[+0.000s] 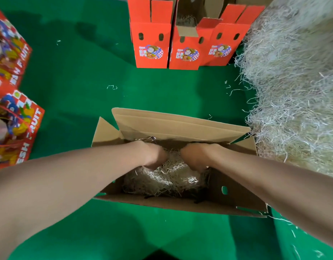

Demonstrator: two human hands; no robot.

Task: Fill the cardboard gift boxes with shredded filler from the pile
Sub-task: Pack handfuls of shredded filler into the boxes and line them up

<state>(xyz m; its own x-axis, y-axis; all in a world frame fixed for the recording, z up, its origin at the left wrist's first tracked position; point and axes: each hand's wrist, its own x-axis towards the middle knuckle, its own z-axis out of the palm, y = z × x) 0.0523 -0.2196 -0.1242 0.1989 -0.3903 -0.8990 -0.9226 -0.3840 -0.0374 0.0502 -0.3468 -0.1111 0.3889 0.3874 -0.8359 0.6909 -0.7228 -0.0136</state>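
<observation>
From my head camera: my left hand (pixel 154 156) and right hand (pixel 194 156) sit close together inside the open brown cardboard box (pixel 177 124) on the green tabletop (pixel 77 76), fingers curled down, clutching wiry, pale shredded filler (pixel 169 177). The fluffy pile (pixel 293 81) is heaped to the right, and glossy red boxes (pixel 152 44) stand beyond.

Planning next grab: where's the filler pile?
Head view, right side: the pale shredded filler pile lies on the green surface, right of the open brown cardboard box.

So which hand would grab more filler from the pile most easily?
Likely the right hand: the pile lies on its side, right beside the open box; the left hand would have to cross over.
</observation>
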